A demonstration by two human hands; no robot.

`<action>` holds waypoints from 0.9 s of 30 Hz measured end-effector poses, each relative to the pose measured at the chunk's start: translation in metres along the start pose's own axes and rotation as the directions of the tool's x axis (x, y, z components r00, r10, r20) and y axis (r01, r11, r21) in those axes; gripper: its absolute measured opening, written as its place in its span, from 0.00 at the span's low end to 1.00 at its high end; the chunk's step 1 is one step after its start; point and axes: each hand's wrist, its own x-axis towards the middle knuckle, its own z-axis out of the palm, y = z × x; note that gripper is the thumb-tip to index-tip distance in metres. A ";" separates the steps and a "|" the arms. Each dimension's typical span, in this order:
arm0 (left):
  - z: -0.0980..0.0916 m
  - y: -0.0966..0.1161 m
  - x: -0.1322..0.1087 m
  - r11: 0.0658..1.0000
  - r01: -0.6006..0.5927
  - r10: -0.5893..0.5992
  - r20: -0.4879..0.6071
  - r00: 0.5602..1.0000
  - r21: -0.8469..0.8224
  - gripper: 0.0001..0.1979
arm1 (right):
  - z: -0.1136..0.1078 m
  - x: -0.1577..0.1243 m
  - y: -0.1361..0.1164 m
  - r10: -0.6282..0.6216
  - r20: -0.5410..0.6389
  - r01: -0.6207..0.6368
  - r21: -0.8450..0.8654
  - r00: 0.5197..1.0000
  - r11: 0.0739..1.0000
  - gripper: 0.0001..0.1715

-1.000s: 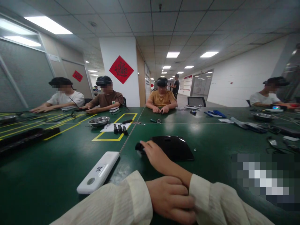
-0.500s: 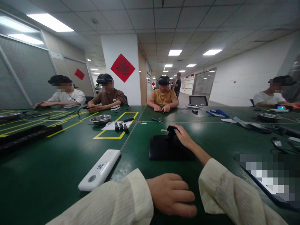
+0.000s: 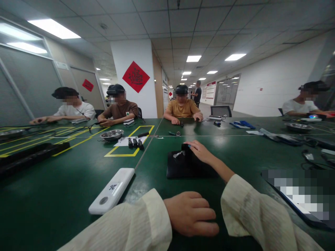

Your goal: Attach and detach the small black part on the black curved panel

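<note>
Here, black stand [image 3: 193, 166], neck [image 3: 184, 150] upward, base's [image 3: 176, 170] long axis sideways.

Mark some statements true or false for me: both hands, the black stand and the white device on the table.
1. The right hand touches the black stand. True.
2. The left hand is on the stand too. False: it is apart from the stand, lower in the picture.
3. The white device lies left of the stand in view. True.
4. The white device lies inside the yellow outline. False: it lies outside, below it in the picture.
</note>
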 end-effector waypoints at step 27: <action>-0.009 -0.027 -0.026 0.797 0.600 -0.595 -0.075 0.800 0.067 0.12 | -0.031 -0.058 0.009 0.821 -0.090 -0.708 -0.564 0.564 0.425 0.26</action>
